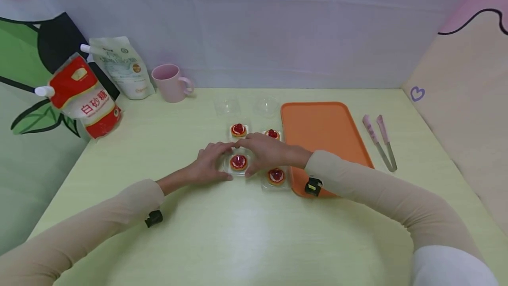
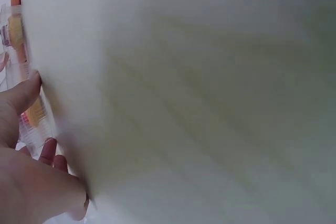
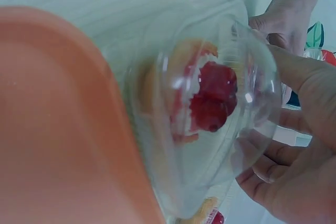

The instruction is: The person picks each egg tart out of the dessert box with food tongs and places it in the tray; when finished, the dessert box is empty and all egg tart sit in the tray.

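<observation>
In the head view a lidded clear container [image 1: 238, 172] holds a small tart topped with red fruit [image 1: 238, 162]. The left hand [image 1: 210, 162] grips its left side, fingers at the back and thumb at the front edge. Bent round its right side is the right hand [image 1: 266, 150]. At the left wrist view's edge, the left hand [image 2: 37, 166] lies along the clear plastic. A second lidded tart container [image 3: 210, 98], near the right wrist camera, stands between the orange tray and the right hand [image 3: 304, 135], partly covering its fingertips.
Behind the hands sit two more tarts [image 1: 238, 130] in clear containers, with two clear plastic pieces [image 1: 227, 107] farther back. An orange tray [image 1: 321, 122] and two pink-handled knives [image 1: 382, 131] lie right. Back left are a pink mug [image 1: 168, 85] and two spouted pouches [image 1: 93, 100].
</observation>
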Tool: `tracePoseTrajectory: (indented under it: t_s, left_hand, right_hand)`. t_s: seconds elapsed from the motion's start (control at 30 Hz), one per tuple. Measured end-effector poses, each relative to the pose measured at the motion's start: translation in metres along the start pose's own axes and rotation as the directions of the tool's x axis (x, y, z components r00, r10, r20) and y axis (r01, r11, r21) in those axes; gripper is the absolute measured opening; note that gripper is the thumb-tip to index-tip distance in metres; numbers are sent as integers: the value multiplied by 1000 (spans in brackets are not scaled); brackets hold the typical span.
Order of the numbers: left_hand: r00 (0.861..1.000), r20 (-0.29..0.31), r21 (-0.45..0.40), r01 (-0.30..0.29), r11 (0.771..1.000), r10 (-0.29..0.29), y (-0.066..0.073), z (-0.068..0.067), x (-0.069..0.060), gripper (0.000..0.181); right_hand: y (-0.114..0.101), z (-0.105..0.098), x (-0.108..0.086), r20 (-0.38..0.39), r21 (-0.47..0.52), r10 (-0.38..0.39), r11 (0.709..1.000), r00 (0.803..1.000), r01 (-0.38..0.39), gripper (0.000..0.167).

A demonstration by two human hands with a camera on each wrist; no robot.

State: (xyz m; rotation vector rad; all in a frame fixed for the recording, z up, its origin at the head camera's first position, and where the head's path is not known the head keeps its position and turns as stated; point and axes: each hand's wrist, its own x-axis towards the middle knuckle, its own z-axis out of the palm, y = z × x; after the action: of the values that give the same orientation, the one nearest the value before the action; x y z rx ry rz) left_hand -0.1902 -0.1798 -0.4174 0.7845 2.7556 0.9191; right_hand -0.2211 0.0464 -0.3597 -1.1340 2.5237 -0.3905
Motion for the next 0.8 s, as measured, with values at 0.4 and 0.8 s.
tracePoseTrajectory:
  t_s: [0.4,0.8]
  left_hand:
    - [997,-79,-68,18,998,-23,0,9,-4,85]
    - [996,-83,-37,29,999,-32,1,11,-4,83]
  right_hand:
    - [-5,2,-3,-32,-23,-13,1000,999,12,80]
    - [-9,7,-1,-25,-176,-79,982,997,73,90]
